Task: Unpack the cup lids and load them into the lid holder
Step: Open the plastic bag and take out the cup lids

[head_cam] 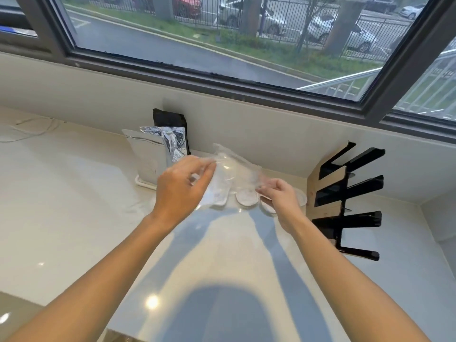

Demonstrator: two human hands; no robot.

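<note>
A clear plastic bag [237, 166] is held up over the pale counter [74, 218] near the back wall. My left hand [182, 186] pinches the bag's left side and my right hand [278, 193] pinches its lower right edge. Several translucent white cup lids [246, 197] spill from the bag's lower edge and lie on the counter between and under my hands; some are hidden behind my right hand. The lid holder [350, 201], a light wood panel with black prongs, stands to the right against the wall, apart from both hands.
Silver foil pouches [150, 154] and a black pouch [170, 119] stand in a white tray at the back, just left of my left hand. A thin white cable [32, 129] lies at the far left. A large window runs above the wall.
</note>
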